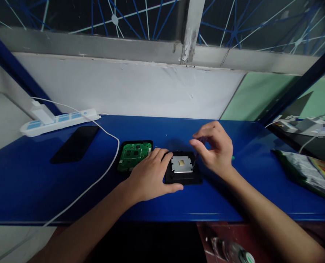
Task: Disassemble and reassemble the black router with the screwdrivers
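Observation:
A small black device shell (183,178) with a grey metal plate (182,164) in it lies on the blue table (28,182). My left hand (150,175) rests flat on the shell's left side, fingers stretched over its edge and thumb along its front. My right hand (215,148) hovers just right of the shell, fingers pinched around a thin tool whose tip points down at the shell's right edge; a green bit shows behind the hand. A green circuit board (134,155) in a black tray lies just left of my left hand.
A white power strip (60,121) with a plug lies at the back left, its white cable (107,170) running across the table. A black phone (75,144) lies near it. A crumpled foil bag (307,170) sits at right. A plastic bottle (230,250) shows below the table edge.

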Available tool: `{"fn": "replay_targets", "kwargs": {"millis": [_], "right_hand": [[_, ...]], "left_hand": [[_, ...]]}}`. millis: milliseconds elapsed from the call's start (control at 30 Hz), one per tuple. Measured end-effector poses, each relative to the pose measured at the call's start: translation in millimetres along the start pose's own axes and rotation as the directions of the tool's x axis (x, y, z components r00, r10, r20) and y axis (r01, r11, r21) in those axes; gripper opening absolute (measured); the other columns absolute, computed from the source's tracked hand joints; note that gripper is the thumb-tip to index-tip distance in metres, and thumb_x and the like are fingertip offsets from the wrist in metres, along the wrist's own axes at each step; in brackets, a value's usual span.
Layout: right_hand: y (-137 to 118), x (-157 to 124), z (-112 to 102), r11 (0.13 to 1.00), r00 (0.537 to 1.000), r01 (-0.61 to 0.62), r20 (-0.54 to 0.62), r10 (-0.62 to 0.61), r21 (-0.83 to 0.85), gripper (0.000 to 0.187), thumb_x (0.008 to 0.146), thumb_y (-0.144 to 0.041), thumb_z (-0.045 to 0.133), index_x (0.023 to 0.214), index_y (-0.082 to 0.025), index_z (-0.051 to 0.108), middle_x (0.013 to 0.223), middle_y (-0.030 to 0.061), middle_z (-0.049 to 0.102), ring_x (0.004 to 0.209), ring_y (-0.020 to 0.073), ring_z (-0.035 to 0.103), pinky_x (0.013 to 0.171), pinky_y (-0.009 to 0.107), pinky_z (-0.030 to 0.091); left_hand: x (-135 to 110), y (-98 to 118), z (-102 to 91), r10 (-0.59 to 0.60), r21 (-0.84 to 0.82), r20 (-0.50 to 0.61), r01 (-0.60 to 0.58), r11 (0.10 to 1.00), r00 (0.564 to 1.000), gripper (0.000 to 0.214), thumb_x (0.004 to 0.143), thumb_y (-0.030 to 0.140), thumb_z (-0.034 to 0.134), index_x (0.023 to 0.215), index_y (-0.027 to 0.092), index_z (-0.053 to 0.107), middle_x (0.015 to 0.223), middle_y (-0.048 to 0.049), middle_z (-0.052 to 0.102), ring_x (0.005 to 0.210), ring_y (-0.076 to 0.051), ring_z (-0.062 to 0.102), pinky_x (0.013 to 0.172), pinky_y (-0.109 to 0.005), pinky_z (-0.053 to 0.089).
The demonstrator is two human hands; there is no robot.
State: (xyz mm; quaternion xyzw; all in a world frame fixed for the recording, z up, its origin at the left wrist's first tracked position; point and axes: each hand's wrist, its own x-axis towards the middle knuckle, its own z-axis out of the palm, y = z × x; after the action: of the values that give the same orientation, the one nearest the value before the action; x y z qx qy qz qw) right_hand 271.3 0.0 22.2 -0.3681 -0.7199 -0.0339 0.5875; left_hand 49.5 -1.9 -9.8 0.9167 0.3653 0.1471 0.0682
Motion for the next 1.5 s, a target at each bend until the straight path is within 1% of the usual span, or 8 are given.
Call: {"fn": "replay_targets", "kwargs": {"millis": [100, 267, 433, 700, 967, 1100, 1300, 1500], "right_hand": [[0.8, 0.2, 3.5, 0.982, 0.984, -0.178, -0.012, 0.18, 0.062, 0.013, 0.081, -0.028, 0.079, 0.092, -0.026, 0.073, 0.08, -0.0014, 0.061, 0.067, 0.012, 0.058, 0.058, 0.029, 0.052], [-0.3, -5.0, 5.7, 0.911, 0.928, -0.369, 0.027, 0.371, 0.183, 0.025, 0.089, -0.03, 0.069, 0.113, -0.024, 0.068, 0.087, 0.0008, 0.073, 0.073, 0.0155, 0.071, 0.069, 0.035, 0.06], [-4.3, -6.9, 2.9, 0.917, 0.949, -0.314, 0.067, 0.307, 0.248, 0.02, 0.1, -0.03, 0.048, 0.104, -0.021, 0.066, 0.094, 0.0045, 0.076, 0.078, 0.0168, 0.074, 0.071, 0.036, 0.061], [-2.8, -4.7, 3.6, 0.975, 0.985, -0.171, 0.01, 0.171, 0.14, 0.009, 0.084, -0.027, 0.075, 0.088, -0.024, 0.068, 0.084, -0.0009, 0.062, 0.064, 0.0115, 0.059, 0.056, 0.03, 0.053], [-6.8, -5.1, 5.3, 0.901, 0.929, -0.367, 0.04, 0.368, 0.231, 0.018, 0.095, -0.032, 0.061, 0.11, -0.023, 0.066, 0.087, 0.0018, 0.074, 0.066, 0.0145, 0.073, 0.061, 0.03, 0.06], [-4.5, -8.6, 4.8, 0.916, 0.947, -0.323, 0.084, 0.311, 0.24, 0.023, 0.102, -0.034, 0.044, 0.105, -0.022, 0.064, 0.097, 0.0045, 0.074, 0.072, 0.0143, 0.072, 0.063, 0.031, 0.06], [-1.9, -5.8, 3.2, 0.986, 0.987, -0.149, 0.073, 0.144, 0.076, 0.015, 0.086, -0.033, 0.073, 0.099, -0.027, 0.069, 0.085, 0.0002, 0.06, 0.065, 0.0127, 0.06, 0.057, 0.03, 0.056], [-6.9, -8.9, 4.7, 0.949, 0.953, -0.302, 0.043, 0.299, 0.093, 0.023, 0.094, -0.027, 0.062, 0.117, -0.026, 0.063, 0.087, -0.0002, 0.071, 0.063, 0.0127, 0.071, 0.055, 0.027, 0.058]], "left_hand": [[0.1, -0.8, -0.2, -0.003, -0.013, 0.001, 0.003, 1.0, 1.0, 0.085, 0.075, 0.072, 0.066, 0.136, 0.015, 0.049, 0.137, -0.0171, 0.053, 0.127, -0.037, 0.05, 0.104, -0.052, 0.047], [0.9, -0.6, -0.6, 0.002, -0.018, 0.004, -0.002, 1.0, 1.0, 0.087, 0.075, 0.072, 0.065, 0.137, 0.014, 0.048, 0.138, -0.018, 0.053, 0.129, -0.037, 0.049, 0.106, -0.052, 0.045], [0.8, -0.6, -0.2, 0.005, -0.016, 0.0, -0.005, 1.0, 1.0, 0.086, 0.076, 0.073, 0.064, 0.137, 0.014, 0.048, 0.137, -0.0176, 0.053, 0.128, -0.037, 0.05, 0.105, -0.052, 0.046], [-0.1, 0.2, -0.2, 0.002, -0.015, -0.003, -0.002, 1.0, 1.0, 0.085, 0.076, 0.071, 0.066, 0.136, 0.014, 0.048, 0.137, -0.0175, 0.053, 0.128, -0.037, 0.049, 0.105, -0.051, 0.046], [-0.5, -1.7, 0.3, 0.011, -0.018, -0.012, -0.011, 1.0, 1.0, 0.086, 0.076, 0.074, 0.064, 0.138, 0.017, 0.046, 0.138, -0.017, 0.053, 0.128, -0.037, 0.05, 0.106, -0.052, 0.046], [-1.2, -2.1, 1.0, 0.009, -0.016, -0.002, -0.009, 1.0, 1.0, 0.087, 0.077, 0.074, 0.063, 0.139, 0.015, 0.046, 0.139, -0.0177, 0.052, 0.129, -0.037, 0.049, 0.105, -0.052, 0.047], [0.5, 0.2, -0.3, 0.011, -0.016, -0.015, -0.012, 1.0, 1.0, 0.084, 0.075, 0.071, 0.067, 0.135, 0.015, 0.049, 0.135, -0.0173, 0.055, 0.126, -0.037, 0.051, 0.105, -0.053, 0.047], [-0.1, -1.9, 0.8, 0.007, -0.018, 0.003, -0.007, 1.0, 1.0, 0.087, 0.076, 0.073, 0.065, 0.138, 0.014, 0.047, 0.139, -0.0175, 0.052, 0.129, -0.037, 0.049, 0.106, -0.052, 0.045]]}}
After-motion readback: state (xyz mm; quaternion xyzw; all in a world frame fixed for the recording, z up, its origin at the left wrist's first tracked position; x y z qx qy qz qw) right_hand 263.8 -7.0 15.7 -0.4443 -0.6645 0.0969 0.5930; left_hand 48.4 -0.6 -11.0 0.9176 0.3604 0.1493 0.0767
